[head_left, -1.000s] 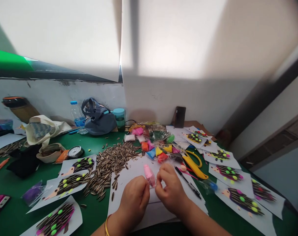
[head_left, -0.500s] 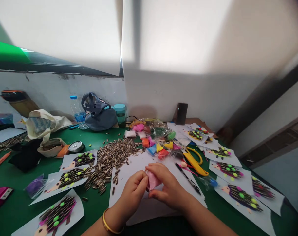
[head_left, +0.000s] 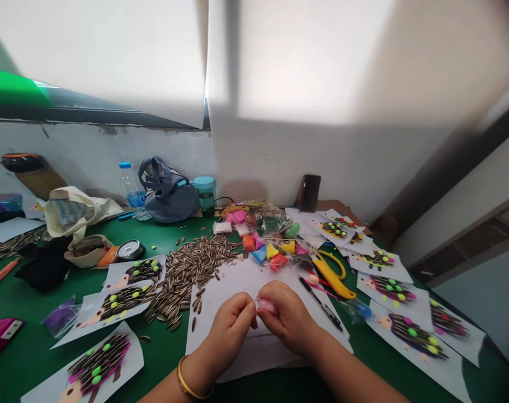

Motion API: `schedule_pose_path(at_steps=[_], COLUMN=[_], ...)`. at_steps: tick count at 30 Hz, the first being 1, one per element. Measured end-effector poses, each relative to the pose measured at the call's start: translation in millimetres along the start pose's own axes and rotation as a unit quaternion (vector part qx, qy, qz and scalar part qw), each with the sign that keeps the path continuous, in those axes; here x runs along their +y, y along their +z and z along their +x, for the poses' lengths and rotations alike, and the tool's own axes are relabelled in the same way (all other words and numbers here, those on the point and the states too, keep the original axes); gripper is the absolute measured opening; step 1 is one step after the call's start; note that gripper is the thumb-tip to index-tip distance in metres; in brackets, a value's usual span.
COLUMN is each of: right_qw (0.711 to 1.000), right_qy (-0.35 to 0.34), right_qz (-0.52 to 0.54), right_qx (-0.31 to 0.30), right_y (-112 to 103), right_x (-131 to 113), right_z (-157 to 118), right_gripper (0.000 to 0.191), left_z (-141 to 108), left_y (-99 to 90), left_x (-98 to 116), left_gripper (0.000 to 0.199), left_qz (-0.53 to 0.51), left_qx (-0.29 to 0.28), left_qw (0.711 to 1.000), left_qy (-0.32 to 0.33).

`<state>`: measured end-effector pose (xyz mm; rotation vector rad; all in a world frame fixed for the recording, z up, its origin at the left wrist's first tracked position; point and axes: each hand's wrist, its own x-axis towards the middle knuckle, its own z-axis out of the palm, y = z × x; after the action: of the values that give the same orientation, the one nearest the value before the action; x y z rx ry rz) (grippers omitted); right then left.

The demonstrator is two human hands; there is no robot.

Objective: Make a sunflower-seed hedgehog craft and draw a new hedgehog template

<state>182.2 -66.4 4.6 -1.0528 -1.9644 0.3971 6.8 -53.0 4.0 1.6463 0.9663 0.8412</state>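
Observation:
Both hands meet above white paper on the green table. My left hand, with a gold bangle at the wrist, pinches the edge of a small clear packet of pink clay. My right hand is closed round the pink packet, hiding most of it. Left of the paper lies a pile of striped sunflower seeds. Beyond the hands are colourful clay packets, among them a red one and a blue one. A black pen rests on the paper's right side.
Hedgehog pictures with seed spines lie at left and right. Yellow scissors lie right of the clay packets. A phone leans on the wall. Toward the back left are a blue bag and a teal-lidded cup.
My right hand's fingers have curled in and now cover more of the pink packet. Less of the pink shows between the hands. My left hand has barely moved.

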Motion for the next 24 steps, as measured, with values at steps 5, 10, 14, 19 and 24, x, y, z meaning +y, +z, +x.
schedule_pose_path(at_steps=[5, 10, 14, 19, 24], right_qw=[1.000, 1.000, 1.000, 0.999, 0.996], right_qy=[0.006, 0.014, 0.011, 0.012, 0.007], right_qz=[0.028, 0.021, -0.001, -0.021, -0.061], right_qx=[-0.002, -0.013, -0.023, -0.031, -0.063], right_y=[0.8, 2.3, 3.0, 2.4, 6.6], right_x=[4.6, 8.5, 8.7, 9.0, 9.6], right_z=[-3.2, -6.6, -6.9, -7.4, -10.2], right_gripper=[0.045, 0.067, 0.058, 0.047, 0.049], left_z=[0.6, 1.1, 2.1, 3.6, 1.8], left_y=[-1.7, -3.4, -3.8, -5.0, -4.3], left_x=[-0.3, -2.4, -3.3, -1.6, -3.9], left_gripper=[0.033, 0.031, 0.031, 0.030, 0.030], left_qz=[-0.014, -0.038, -0.026, -0.024, 0.000], left_qx=[0.002, 0.018, 0.030, 0.029, 0.014], left_qw=[1.000, 0.999, 0.999, 0.999, 1.000], left_qy=[0.004, 0.006, 0.015, 0.020, 0.028])
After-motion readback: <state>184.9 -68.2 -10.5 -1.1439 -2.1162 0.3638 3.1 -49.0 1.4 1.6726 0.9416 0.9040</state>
